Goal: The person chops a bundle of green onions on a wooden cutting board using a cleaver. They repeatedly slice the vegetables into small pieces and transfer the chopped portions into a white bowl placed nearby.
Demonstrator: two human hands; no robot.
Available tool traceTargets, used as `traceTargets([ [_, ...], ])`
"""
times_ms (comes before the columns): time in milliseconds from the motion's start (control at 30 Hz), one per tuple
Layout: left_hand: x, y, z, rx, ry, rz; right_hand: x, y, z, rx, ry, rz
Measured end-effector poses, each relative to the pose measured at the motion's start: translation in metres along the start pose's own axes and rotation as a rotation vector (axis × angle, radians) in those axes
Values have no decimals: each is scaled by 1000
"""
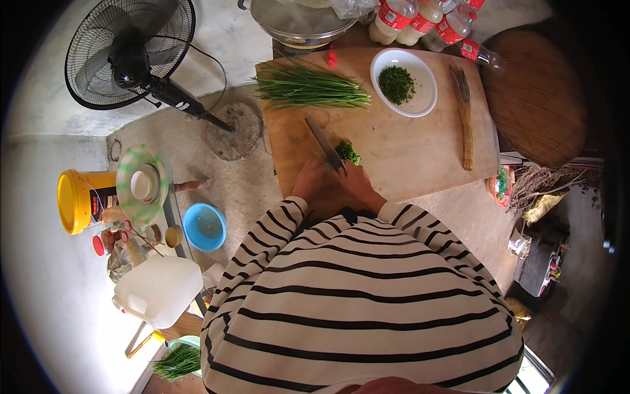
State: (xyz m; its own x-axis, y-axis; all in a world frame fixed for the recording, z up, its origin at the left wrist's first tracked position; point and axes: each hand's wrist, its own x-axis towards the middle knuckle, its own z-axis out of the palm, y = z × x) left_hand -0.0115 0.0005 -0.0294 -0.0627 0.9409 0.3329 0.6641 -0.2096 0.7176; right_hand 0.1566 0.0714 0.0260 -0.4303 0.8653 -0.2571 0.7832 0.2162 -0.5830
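My right hand (357,181) grips a kitchen knife (322,140), its blade pointing away and to the left over the wooden board (413,147). Against the right side of the blade sits a small heap of chopped green chives (347,151). My left hand (310,176) is curled low over the board, just left of the blade; it is blurred, and what its fingers hold is hidden. Farther back lies a bunch of long uncut chives (312,86). To its right a white oval bowl (426,93) contains finely chopped greens (396,84).
A straw whisk brush (465,123) lies on the board's right side. Behind stand a metal pot (300,24) and several red-labelled plastic bottles (391,19). A round wooden lid (534,98) is at right. A black fan (133,64) and blue basin (204,226) are at left.
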Motion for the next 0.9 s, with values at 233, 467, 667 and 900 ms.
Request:
traceTargets([
  [233,2,3,-1,-2,23,1,0,15,-5,183,96,-95],
  [467,3,6,1,-23,31,-26,-10,5,-12,69,-29,-71],
  [667,0,8,-2,1,44,-58,-14,-7,-8,-88,-25,-38],
  [900,1,8,-1,12,24,-67,-7,-6,-1,36,6,-9],
])
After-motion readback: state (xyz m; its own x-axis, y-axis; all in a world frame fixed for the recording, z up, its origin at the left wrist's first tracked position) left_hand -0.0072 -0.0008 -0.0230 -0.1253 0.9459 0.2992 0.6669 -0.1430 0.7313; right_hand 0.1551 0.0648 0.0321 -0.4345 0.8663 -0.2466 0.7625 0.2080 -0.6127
